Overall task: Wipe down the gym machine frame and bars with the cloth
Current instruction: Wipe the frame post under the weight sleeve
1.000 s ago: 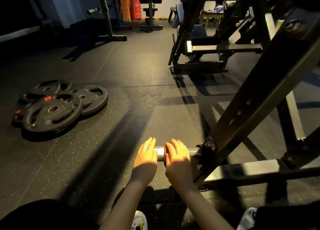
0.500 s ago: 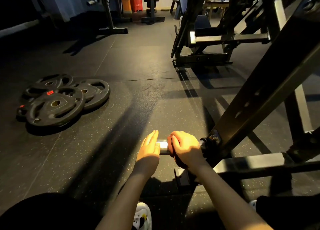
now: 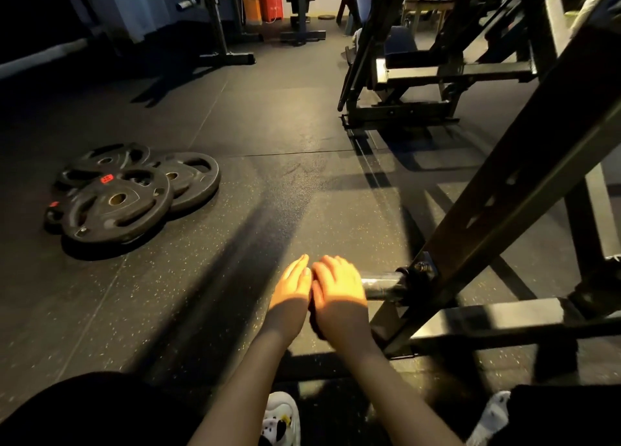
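Note:
A short steel bar (image 3: 379,286) sticks out to the left from the black gym machine frame (image 3: 504,203), low above the floor. My right hand (image 3: 339,287) curls over this bar and grips a dark cloth (image 3: 316,324), which hangs below the hand and is mostly hidden. My left hand (image 3: 290,287) lies at the bar's free end with its fingers straight, touching the right hand. The bar's tip is hidden under the two hands. The frame's base beam (image 3: 487,318) runs along the floor to the right.
Three black weight plates (image 3: 117,197) lie stacked on the rubber floor at the left. Another black machine (image 3: 403,86) stands behind the frame, and a rack base (image 3: 228,55) stands at the far left. My white shoe (image 3: 280,418) is below the hands.
My right hand has slid left along the bar, away from the frame, until it meets the left hand. More bare bar now shows beside the frame.

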Demonstrator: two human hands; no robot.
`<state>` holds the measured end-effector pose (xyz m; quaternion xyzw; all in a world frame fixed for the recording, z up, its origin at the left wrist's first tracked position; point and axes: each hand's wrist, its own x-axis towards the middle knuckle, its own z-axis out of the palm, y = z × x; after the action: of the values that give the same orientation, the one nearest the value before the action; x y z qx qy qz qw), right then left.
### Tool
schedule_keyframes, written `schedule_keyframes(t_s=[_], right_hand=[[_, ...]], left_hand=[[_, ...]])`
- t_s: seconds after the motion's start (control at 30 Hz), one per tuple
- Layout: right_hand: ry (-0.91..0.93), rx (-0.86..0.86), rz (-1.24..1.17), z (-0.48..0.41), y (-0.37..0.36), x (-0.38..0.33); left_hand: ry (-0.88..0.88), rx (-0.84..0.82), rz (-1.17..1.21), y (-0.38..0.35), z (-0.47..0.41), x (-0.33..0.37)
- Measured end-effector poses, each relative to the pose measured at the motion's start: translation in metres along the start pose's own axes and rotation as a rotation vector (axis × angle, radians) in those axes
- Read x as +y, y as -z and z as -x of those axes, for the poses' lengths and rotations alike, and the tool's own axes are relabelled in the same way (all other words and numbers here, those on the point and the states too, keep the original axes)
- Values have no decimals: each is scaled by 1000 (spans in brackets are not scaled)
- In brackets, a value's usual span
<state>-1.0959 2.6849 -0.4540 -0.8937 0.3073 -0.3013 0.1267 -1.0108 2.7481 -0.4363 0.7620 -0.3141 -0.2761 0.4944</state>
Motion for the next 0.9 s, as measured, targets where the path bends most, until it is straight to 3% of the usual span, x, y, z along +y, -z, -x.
schedule_keyframes(t_s=[0.1,0.17,0.27,0.37,0.47,0.53,0.67,0.77,0.9], right_hand=[[222,15,-7,14,11,21],[238,57,-17,5,20,35],[79,170,50,-8,10,28],[-117,132,-5,3,-15,1],[106,46,22,11,-2,19],[138,-5,33,10,19,44],[-218,94,166,24,23,65],[-361,169,30,21,-1,34],[-62,106,-14,12,-6,19]], left_hand=[[24,-16,-12,0,1,0],[32,-22,-22,0,2,-3],[42,-13,-1,1,1,-3],[27,10,25,0,1,0],[25,1,22,0,2,1],[25,9,-11,-1,1,0],[5,31,-34,-3,1,-1],[-8,49,-30,-5,2,-1],[0,62,-22,-8,1,-3]])
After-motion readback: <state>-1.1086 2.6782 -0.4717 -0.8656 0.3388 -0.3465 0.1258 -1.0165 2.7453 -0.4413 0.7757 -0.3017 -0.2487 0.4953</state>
